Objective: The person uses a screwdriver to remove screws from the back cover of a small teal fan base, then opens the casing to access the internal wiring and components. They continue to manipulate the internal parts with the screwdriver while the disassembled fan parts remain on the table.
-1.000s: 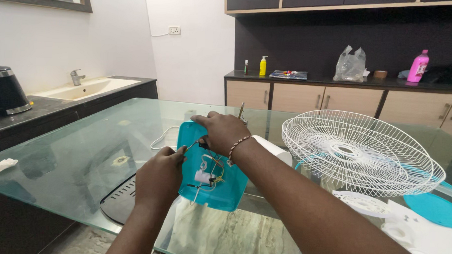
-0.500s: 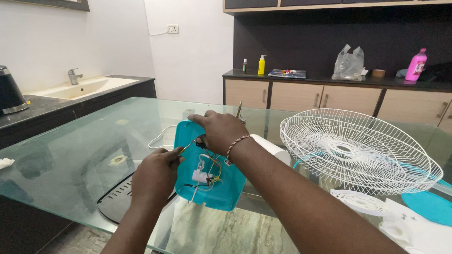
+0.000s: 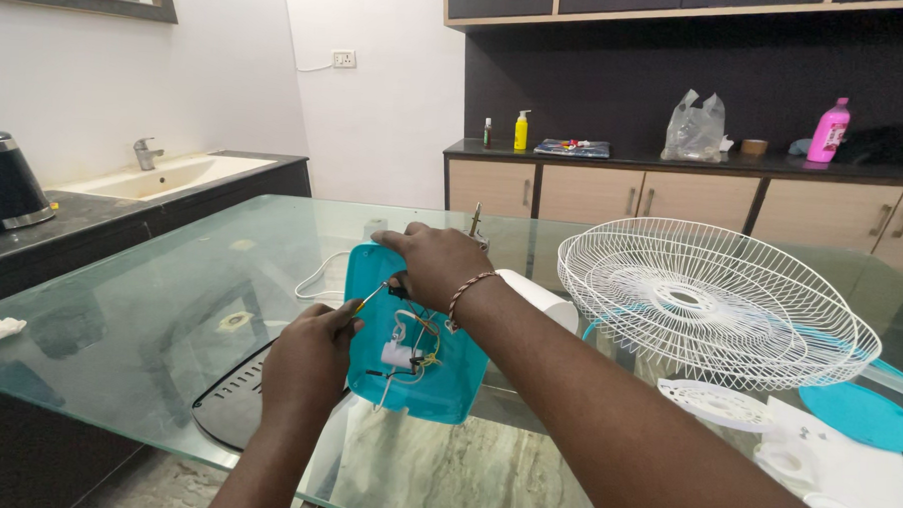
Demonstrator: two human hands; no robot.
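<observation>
housing (image 3: pixel 447 384): teal, open, wires and white part inside | left hand (image 3: pixel 308 364): pinching screwdriver (image 3: pixel 370 298) | right hand (image 3: pixel 436 263): clasping housing top

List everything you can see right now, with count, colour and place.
housing: 1, teal, table centre, wires inside
screwdriver: 1, thin, between the hands
fan guard: 1, white, table right
disc: 1, teal, table far right
table: 1, glass
kettle: 1, black, left counter
sink: 1, white, left counter
bottles: yellow, pink, back counter
bag: 1, clear, back counter
left hand: holds screwdriver
right hand: on housing
</observation>
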